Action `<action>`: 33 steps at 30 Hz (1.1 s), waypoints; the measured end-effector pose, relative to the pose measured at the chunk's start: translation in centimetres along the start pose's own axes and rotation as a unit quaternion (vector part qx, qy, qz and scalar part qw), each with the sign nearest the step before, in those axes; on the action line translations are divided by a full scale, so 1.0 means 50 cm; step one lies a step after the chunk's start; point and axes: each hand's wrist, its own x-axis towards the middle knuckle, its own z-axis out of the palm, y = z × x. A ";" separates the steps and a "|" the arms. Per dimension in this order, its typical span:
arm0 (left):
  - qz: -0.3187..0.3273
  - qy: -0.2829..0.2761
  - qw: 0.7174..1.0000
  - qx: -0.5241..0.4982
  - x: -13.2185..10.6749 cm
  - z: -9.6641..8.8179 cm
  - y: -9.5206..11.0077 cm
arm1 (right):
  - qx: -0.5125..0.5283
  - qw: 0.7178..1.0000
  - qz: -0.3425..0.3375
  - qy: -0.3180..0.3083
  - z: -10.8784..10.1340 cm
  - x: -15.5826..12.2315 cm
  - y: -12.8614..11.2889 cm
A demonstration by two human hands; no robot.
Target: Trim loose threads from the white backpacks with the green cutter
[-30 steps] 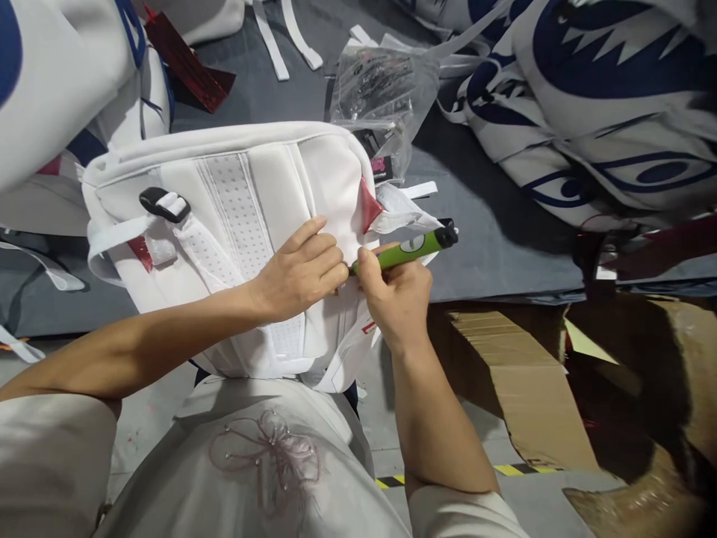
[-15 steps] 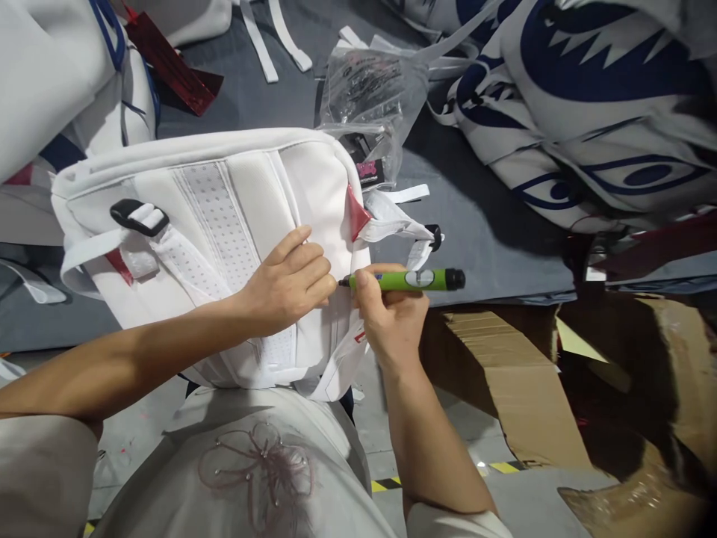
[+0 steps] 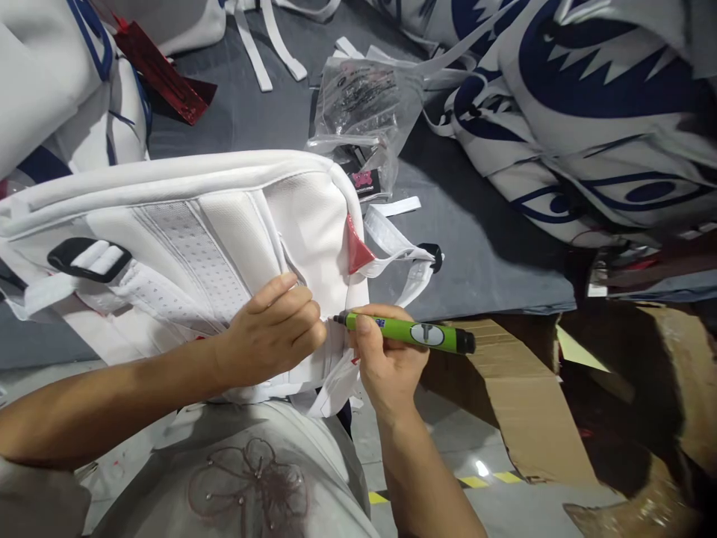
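A white backpack (image 3: 305, 217) leans at the table's front edge with its strap side up. Its dotted mesh strip, black buckle (image 3: 89, 259) and red corner patch (image 3: 358, 246) show. My left hand (image 3: 274, 325) is closed on the backpack's fabric, fingers curled in a pinch. In my right hand (image 3: 389, 355) is a green marker pen (image 3: 403, 330), gripped between thumb and fingers with its dark tip pointing left. That tip is at the fabric close beside my left fingers; whether it touches is hard to tell.
White-and-navy backpacks (image 3: 605, 134) are piled at the right, and more white bags (image 3: 45, 82) stand at the left. A clear plastic bag (image 3: 367, 104) lies behind the backpack on the grey table cover (image 3: 470, 254). Below the edge at right are cardboard boxes (image 3: 538, 403).
The backpack has shifted left and down in view and turned slightly. Both hands have moved lower with it, and the marker now slants down to the right. The grips look the same.
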 end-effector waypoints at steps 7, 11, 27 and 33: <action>-0.005 0.003 1.000 -0.005 -0.002 0.000 0.002 | -0.044 0.996 -0.067 -0.032 0.000 0.005 -0.019; -0.005 0.010 1.000 0.009 -0.002 0.010 -0.001 | -0.125 0.980 -0.140 -0.065 0.000 0.025 -0.038; -0.007 0.016 0.998 0.057 -0.002 0.036 -0.026 | -0.250 0.933 -0.106 -0.236 0.027 0.112 -0.056; -0.005 -0.001 0.999 0.037 -0.001 0.034 -0.032 | -0.190 0.954 -0.055 -0.227 0.025 0.124 -0.052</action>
